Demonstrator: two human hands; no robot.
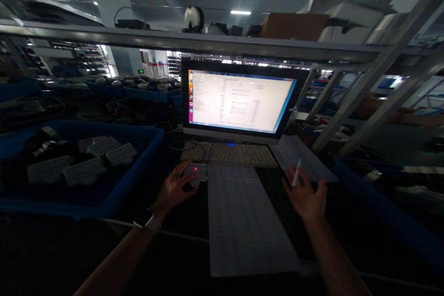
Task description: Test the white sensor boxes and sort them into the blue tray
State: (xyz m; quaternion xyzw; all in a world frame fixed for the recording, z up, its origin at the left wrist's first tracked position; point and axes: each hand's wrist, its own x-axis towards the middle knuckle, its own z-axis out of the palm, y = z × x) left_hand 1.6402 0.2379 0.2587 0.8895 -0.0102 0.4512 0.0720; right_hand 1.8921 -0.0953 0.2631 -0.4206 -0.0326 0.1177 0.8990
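My left hand (177, 186), wearing a ring and a wrist watch, has its fingers and thumb around a small pale plastic module (202, 173) with a lit red light. That module lies just in front of the keyboard (231, 153), by the top left corner of a long printed sheet (244, 222). To the right of the sheet, my right hand (307, 194) is turned partly palm up, its fingers loosely curled. A white pen (296, 173) is held between those fingers, pointing up. The print on the sheet is too small to read.
A lit monitor (239, 99) stands behind the keyboard, with another paper (301, 157) at its right. On the left, a blue bin (138, 175) holds several white-labelled modules (85, 171). Another blue bin (378, 212) is at right. Overhead runs a shelf (156, 37) with a cardboard box (293, 26).
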